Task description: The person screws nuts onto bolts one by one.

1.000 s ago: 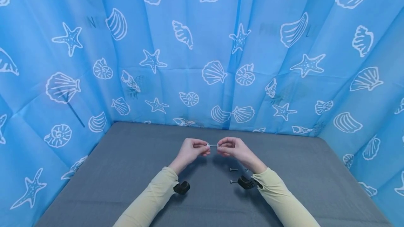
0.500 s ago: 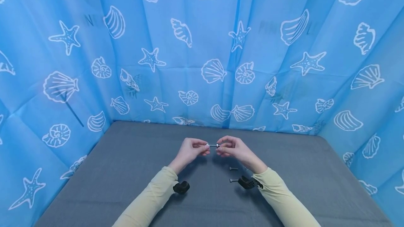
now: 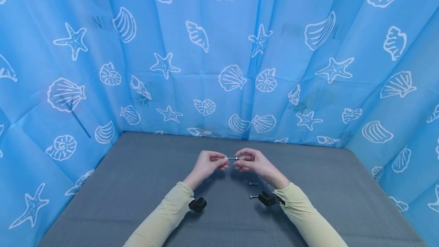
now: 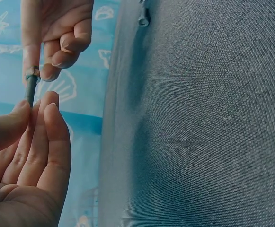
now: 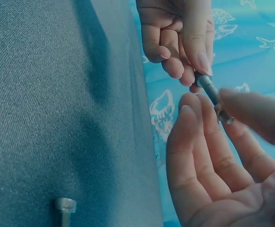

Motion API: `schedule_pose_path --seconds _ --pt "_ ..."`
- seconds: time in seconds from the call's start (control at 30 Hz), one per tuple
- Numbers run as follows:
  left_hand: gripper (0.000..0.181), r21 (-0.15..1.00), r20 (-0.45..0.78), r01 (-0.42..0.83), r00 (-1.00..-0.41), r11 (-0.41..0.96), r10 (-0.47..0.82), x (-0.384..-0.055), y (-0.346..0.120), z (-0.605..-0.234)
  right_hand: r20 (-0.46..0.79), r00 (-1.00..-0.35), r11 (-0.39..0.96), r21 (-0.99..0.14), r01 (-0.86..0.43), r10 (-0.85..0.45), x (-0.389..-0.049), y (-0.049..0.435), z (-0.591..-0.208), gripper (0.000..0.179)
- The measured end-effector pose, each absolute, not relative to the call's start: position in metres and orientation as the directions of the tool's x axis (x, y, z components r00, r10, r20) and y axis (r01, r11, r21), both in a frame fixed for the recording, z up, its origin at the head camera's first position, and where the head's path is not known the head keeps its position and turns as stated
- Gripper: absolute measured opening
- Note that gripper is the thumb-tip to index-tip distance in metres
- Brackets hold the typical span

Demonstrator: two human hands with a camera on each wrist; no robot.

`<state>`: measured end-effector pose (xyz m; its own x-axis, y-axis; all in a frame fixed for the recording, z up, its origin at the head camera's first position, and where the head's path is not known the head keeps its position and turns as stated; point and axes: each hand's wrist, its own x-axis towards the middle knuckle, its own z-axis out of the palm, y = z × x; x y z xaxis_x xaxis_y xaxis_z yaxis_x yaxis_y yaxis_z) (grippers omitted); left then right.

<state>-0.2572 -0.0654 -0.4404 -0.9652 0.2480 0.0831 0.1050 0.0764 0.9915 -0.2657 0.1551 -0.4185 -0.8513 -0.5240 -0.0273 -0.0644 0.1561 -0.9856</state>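
Observation:
A metal bolt [image 3: 231, 158] is held level above the table between the two hands. My left hand [image 3: 207, 163] pinches its head end between thumb and fingers; the socket-style head [image 5: 203, 79] shows at those fingertips in the right wrist view. Near the other end sits a small nut [image 4: 32, 72], with the bolt's threaded tip [image 5: 228, 120] poking out past it. My right hand [image 3: 253, 162] has its thumb and fingertips at the nut, pinching it from both sides. The remaining right fingers are spread loosely.
On the grey cloth-covered table [image 3: 154, 186] below the right hand lie two more bolts, a shorter one [image 3: 253, 183] and a nearer one [image 3: 253, 197]. Another nut [image 3: 268, 184] lies by the right wrist. A blue shell-patterned curtain [image 3: 212, 56] surrounds the back and sides.
The right fingers have shifted slightly around the bolt's end, and the nut shows more plainly than a second ago. The left hand and the bolt stay almost still.

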Motion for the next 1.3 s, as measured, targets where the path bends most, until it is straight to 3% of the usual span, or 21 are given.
schedule_pose_path --seconds 0.4,0.67,0.97,1.3 --pt "0.025 0.988 0.078 0.111 -0.96 0.107 0.269 -0.2558 -0.0656 -0.4374 -0.055 -0.87 0.219 -0.974 -0.061 -0.49 -0.2651 0.1526 -0.4157 0.035" --pt "0.026 0.987 0.087 0.116 -0.966 0.11 0.244 -0.2547 -0.0664 -0.4364 -0.03 -0.86 0.143 -0.988 -0.051 -0.51 -0.2655 0.1531 -0.4177 0.036" --pt "0.021 0.988 0.118 0.138 -0.964 0.071 0.237 -0.2548 -0.0642 -0.4375 -0.052 -0.863 0.188 -0.981 -0.051 -0.503 -0.2658 0.152 -0.4193 0.032" --pt "0.021 0.991 0.109 0.124 -0.967 0.054 0.232 -0.2536 -0.0624 -0.438 -0.03 -0.858 0.136 -0.99 -0.046 -0.513 -0.2621 0.1525 -0.4218 0.03"
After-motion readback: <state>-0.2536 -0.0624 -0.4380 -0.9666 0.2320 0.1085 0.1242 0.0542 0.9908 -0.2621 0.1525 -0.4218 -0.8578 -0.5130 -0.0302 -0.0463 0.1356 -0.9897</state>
